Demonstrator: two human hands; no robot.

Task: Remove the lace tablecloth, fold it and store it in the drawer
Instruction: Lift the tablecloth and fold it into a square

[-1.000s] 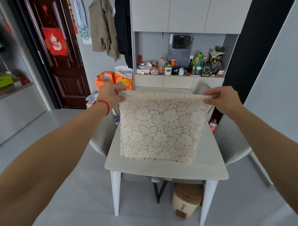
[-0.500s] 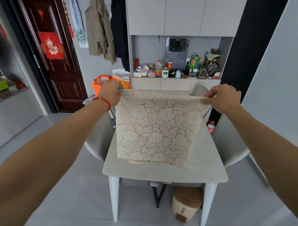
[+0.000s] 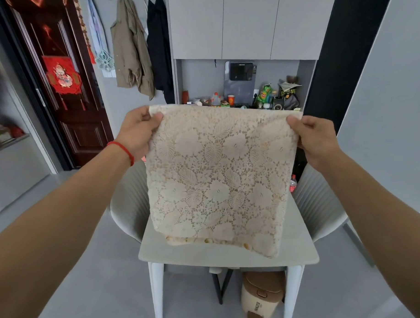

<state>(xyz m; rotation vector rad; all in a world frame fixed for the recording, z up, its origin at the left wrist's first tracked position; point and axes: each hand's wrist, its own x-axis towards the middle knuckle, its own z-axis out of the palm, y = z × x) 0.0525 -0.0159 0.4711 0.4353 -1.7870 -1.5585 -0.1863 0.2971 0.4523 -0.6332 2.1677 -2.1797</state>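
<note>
a: and up it comes — the lace tablecloth (image 3: 217, 180) has been lifted higher than a second ago, its top edge now level with the cluttered shelf (image 3: 240, 103) behind.

b: both hands are pinching it. the left hand (image 3: 138, 132) has thumb and fingers clamped on the top left corner, the right hand (image 3: 316, 137) clamped on the top right corner, the folded cloth stretched flat between them.

a: below the fingers it hangs straight down, and its bottom edge looks to be brushing the white table (image 3: 226, 255), though i can't tell for sure.

b: red string bracelet (image 3: 123, 148) on the left wrist. a grey chair (image 3: 129, 199) sits under the left hand, another chair (image 3: 317, 202) under the right.

a: and a beige bin (image 3: 261, 295) stands under the table.
</note>
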